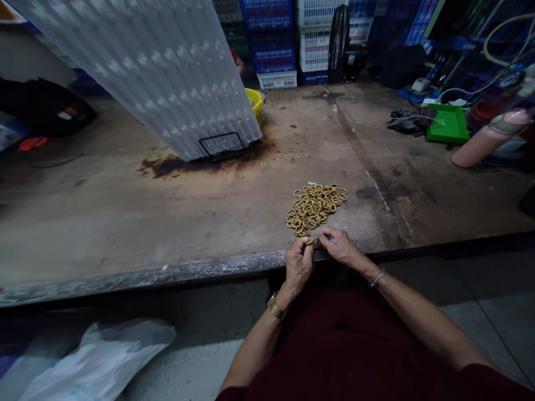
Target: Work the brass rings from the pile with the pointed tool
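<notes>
A loose pile of brass-coloured rings [315,206] lies near the front edge of the wooden table. Just below it, my left hand [297,266] pinches a brass ring [311,241] between thumb and fingers; whether a second ring is with it I cannot tell. Close on the right, my right hand [340,246] is closed, its fingertips almost at the held ring. Something small and dark grey [330,238] shows between its fingers, too small to name. Both wrists rest around the table's edge.
A tall translucent ribbed panel stack [175,83] leans in a black wire stand [221,146], with a yellow basket [256,103] behind. A green tray [449,123] and a pink cylinder [485,142] are at right. Crates [278,79] stand beyond; a white bag [104,356] lies below left.
</notes>
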{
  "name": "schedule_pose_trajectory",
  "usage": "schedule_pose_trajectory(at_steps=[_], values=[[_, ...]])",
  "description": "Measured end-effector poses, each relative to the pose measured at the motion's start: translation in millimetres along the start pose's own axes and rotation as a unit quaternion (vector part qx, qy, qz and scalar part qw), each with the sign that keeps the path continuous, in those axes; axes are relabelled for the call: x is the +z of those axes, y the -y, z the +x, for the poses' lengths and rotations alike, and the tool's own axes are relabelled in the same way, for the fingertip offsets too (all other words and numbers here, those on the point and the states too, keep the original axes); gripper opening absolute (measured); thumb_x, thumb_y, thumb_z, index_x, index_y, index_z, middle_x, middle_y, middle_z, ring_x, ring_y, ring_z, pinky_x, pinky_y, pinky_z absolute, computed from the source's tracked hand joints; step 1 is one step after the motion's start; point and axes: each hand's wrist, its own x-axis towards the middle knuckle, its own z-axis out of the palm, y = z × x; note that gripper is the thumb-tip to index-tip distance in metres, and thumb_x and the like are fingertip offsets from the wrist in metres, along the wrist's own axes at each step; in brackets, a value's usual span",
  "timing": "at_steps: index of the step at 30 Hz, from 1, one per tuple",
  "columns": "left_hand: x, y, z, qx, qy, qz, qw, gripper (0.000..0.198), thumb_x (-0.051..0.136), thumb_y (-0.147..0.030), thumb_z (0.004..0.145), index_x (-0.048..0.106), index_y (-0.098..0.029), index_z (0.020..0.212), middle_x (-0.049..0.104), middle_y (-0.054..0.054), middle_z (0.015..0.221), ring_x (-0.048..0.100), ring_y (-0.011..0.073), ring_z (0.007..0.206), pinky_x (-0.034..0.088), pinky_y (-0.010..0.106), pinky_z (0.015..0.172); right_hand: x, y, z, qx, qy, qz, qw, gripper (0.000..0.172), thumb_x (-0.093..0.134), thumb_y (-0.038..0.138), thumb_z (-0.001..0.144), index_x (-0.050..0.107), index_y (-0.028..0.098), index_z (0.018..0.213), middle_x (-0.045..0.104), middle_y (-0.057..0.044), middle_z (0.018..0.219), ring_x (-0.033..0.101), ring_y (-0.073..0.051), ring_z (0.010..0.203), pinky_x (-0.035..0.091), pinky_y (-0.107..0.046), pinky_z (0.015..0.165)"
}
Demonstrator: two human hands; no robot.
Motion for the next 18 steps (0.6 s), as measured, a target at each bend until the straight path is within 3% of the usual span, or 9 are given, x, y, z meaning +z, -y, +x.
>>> schedule_pose_trajectory(at_steps=[4,9,18], values=[[0.6,4,-1,0.035,-0.004,0.048,0.998,0.009,0.059,-0.020,0.075,0.067,-0.021,0.081,0.061,-0.002,0.065,0.055,0.0141,0.064,0.041,0.023,0.067,-3,4,-7,-0.017,0.011,-0.135,0.991,0.019,0.043,0.027,0.083,0.056,0.020,0.071,0.057,-0.001,0.062,0.047,-0.013,0.055,0.032,-0.024,0.056],[0.8,13,-1,0.090,-0.003,0.107,0.990,0.013,0.052,-0.022,0.081,0.064,-0.019,0.085,0.063,-0.001,0.070,0.058,0.0137,0.067,0.043,0.024,0.067,-7,16,-15,-0.006,0.098,-0.268,0.958,0.019,0.047,0.020,0.082,0.062,0.019,0.092,0.068,-0.007,0.080,0.061,-0.018,0.072,0.034,-0.026,0.063],[0.5,20,-1,0.142,-0.009,0.176,0.974,0.014,0.048,-0.020,0.083,0.062,-0.019,0.087,0.065,0.001,0.073,0.060,0.0136,0.067,0.046,0.024,0.067,-10,22,-15,0.006,0.148,-0.315,0.937,0.026,0.044,0.019,0.084,0.060,0.018,0.104,0.070,-0.009,0.090,0.064,-0.020,0.081,0.036,-0.026,0.066]])
